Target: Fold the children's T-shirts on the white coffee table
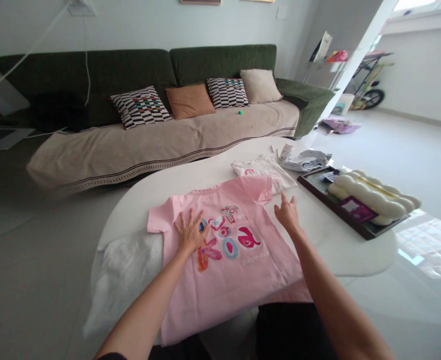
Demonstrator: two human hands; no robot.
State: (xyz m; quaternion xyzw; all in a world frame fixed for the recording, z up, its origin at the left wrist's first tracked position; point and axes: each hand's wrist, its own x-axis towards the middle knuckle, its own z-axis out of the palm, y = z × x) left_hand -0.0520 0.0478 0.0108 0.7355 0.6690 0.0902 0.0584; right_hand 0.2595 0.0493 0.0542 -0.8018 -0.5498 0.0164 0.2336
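Hanging over the near edge of the worktop (348,255), a pink T-shirt (220,295) lies print side up. The left hand (190,232) rests flat on it, fingers spread wide; the right hand (287,212), loosely open, is just beside it (whether touching the worktop, I can't tell). Toward the right edge sits a dark tray (333,209); near the far edge, a white garment (269,167); beyond, a green sofa (224,62).

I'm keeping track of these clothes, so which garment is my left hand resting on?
The pink T-shirt, spread out nearest you: your left hand lies splayed by its colourful print. The white garment lies beyond it, clear of that hand.
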